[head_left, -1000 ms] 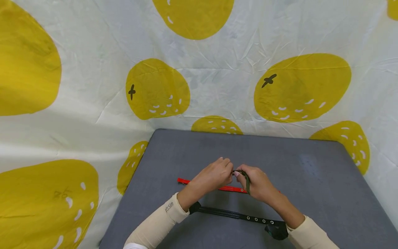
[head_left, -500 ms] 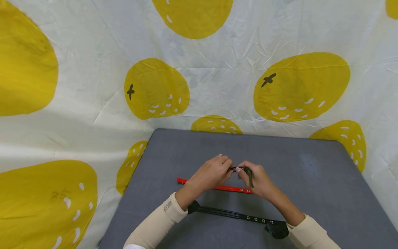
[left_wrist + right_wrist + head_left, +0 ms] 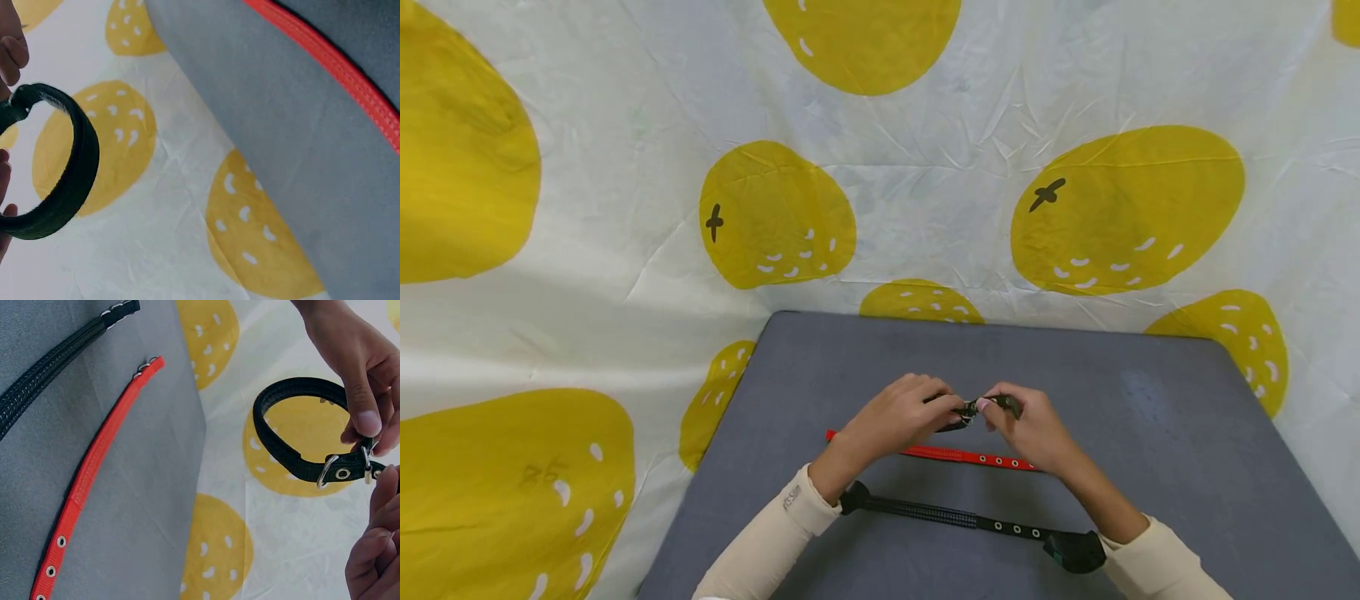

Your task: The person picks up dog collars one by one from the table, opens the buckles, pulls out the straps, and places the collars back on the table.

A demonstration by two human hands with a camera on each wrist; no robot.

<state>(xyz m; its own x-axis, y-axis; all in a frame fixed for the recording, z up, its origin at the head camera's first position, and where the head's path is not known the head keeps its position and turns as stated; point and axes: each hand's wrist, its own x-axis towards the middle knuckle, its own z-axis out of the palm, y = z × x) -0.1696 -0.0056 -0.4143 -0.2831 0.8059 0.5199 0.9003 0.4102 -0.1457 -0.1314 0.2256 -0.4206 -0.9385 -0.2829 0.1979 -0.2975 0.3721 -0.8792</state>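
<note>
Above the table both hands hold a dark dog collar (image 3: pixel 281 453), bent into a loop. My left hand (image 3: pixel 906 421) grips the loop beside the metal buckle (image 3: pixel 367 464), its thumb pressed on the strap in the right wrist view. At the strap's end, my right hand (image 3: pixel 1030 429) pinches the part that passes through the buckle. A D-ring (image 3: pixel 326 472) and an eyelet (image 3: pixel 342 474) show near the buckle. In the left wrist view the collar's padded band (image 3: pixel 81 156) hangs as a ring, with fingers only partly visible at the left edge.
A red collar (image 3: pixel 955 454) with eyelets lies flat on the grey table (image 3: pixel 820 358) behind a black collar (image 3: pixel 932 512), nearer the front. Dark wrist-worn devices (image 3: pixel 1075 550) partly cover the black one's ends. A white cloth with yellow fruit shapes (image 3: pixel 782 217) hangs behind.
Both hands have risen slightly with the collar. My left hand has shifted a little left, the metal buckle has come into sight between the hands, and the strap end at my right hand has swung upward.
</note>
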